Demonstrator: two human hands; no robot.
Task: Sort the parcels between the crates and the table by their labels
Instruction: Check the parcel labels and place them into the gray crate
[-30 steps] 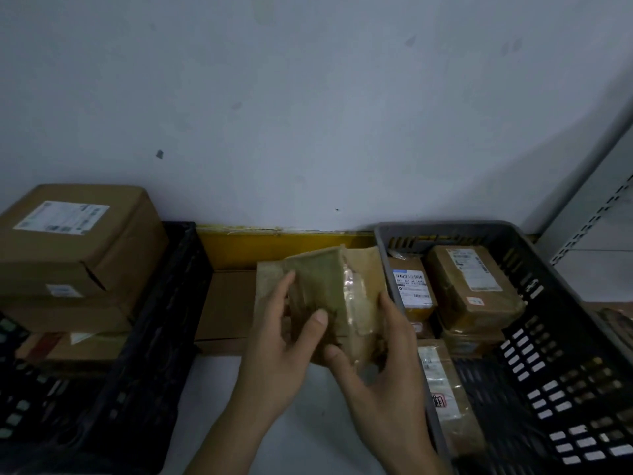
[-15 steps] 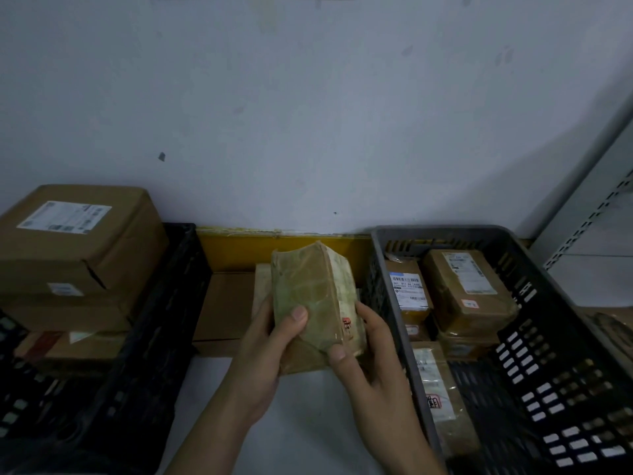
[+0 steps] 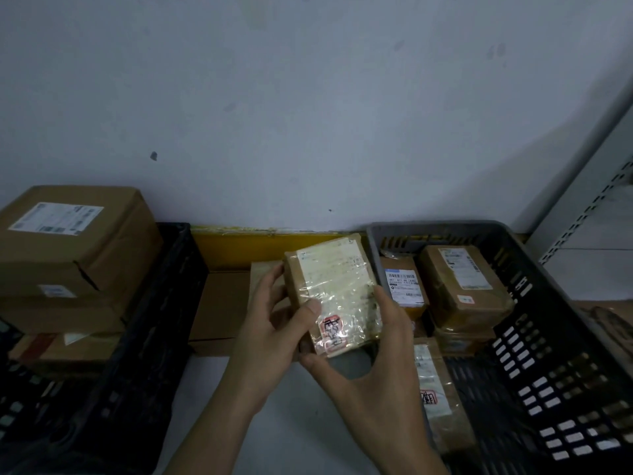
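Parcel [image 3: 334,296] sits in both hands above the pale tabletop [image 3: 284,437], between the two crates, label face turned up. The left hand [image 3: 270,341] clamps its left edge, thumb pressed on the taped face; the right hand [image 3: 370,382] cups the near right corner from below, fingertips on the right edge. It looks like a small stiff carton, light enough for a pinch, but the glossy tape over the label would likely be slippery, so the bare cardboard edges are the safer hold. A red sticker shows at its near end.

To the right, the grey crate [image 3: 534,323] holds four parcels I can count, though lower ones may be hidden. To the left, the black crate [image 3: 150,337] carries at least three brown boxes, stacked. Behind the held parcel, two flat boxes [image 3: 222,306] lie on the tabletop against a yellow strip at the wall.
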